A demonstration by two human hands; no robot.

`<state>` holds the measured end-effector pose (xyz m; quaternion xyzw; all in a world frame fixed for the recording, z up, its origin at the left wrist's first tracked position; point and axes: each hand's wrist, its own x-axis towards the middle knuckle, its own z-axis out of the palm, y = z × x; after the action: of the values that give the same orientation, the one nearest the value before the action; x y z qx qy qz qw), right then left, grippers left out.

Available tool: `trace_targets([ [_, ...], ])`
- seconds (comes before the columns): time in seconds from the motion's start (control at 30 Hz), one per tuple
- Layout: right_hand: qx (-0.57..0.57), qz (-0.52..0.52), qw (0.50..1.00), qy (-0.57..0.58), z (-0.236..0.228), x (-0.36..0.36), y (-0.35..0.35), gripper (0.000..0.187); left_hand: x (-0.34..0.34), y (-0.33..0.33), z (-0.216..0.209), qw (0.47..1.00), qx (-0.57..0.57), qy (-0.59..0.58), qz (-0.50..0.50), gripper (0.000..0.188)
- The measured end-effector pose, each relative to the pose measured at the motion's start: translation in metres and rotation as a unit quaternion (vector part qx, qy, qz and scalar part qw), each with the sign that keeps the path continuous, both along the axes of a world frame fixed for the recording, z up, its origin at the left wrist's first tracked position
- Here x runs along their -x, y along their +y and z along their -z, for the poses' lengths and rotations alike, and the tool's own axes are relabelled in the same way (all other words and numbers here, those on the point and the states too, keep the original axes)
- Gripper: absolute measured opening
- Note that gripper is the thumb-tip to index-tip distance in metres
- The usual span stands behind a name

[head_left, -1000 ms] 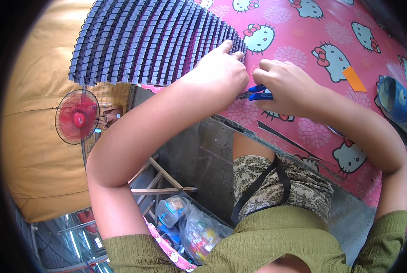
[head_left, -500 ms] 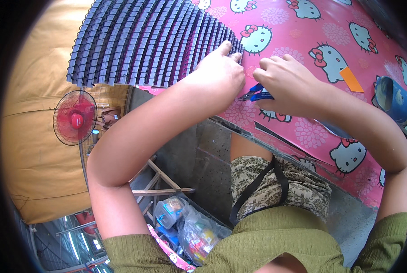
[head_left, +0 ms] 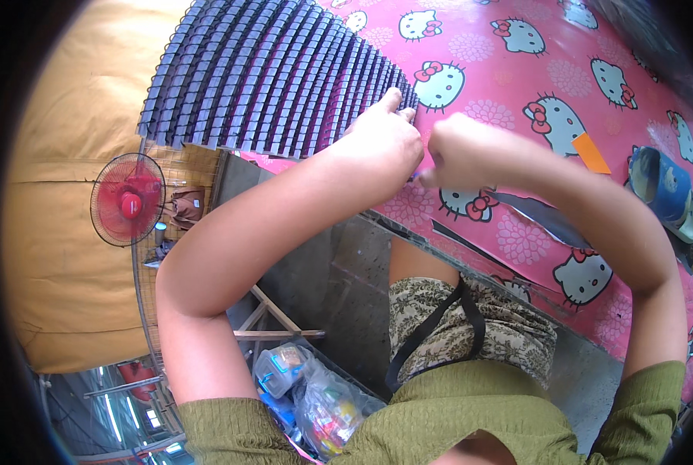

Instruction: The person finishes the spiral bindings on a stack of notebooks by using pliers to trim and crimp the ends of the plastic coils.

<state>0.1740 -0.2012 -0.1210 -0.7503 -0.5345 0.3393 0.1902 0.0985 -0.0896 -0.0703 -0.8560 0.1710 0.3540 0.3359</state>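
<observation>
Black-ringed slatted panel (head_left: 265, 81) sits at eleven o'clock, and I'd brace its four-o'clock edge with the index-extended left hand (head_left: 387, 141), steadying the blurred right hand (head_left: 464, 153) alongside; can't tell what either grips.

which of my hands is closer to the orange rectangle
Right. Your right hand is left of the orange rectangle, apart from it; your left hand is farther left, by the dark slatted panel.

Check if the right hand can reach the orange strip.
Likely yes: the orange strip lies in plain view on the pink tablecloth, with no object visible between it and the right hand. But that hand is curled and blurred; whether it's empty is unclear.
</observation>
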Motion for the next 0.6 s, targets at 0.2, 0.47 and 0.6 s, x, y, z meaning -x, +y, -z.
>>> trace_targets([
  [0.2, 0.072, 0.0, 0.997, -0.01, -0.02, -0.002, 0.003, 0.032, 0.007, -0.009, -0.013, 0.999, -0.009, -0.031, 0.006, 0.035],
  [0.47, -0.016, 0.182, 0.946, -0.266, 0.014, -0.023, -0.088, 0.053, 0.135, 0.023, -0.016, 0.899, 0.382, 0.011, -0.215, 0.033],
  [0.6, -0.119, 0.157, 0.929, -0.314, 0.015, -0.001, -0.083, 0.082, 0.156, 0.126, 0.037, 0.729, 0.413, -0.371, -0.4, 0.019],
])
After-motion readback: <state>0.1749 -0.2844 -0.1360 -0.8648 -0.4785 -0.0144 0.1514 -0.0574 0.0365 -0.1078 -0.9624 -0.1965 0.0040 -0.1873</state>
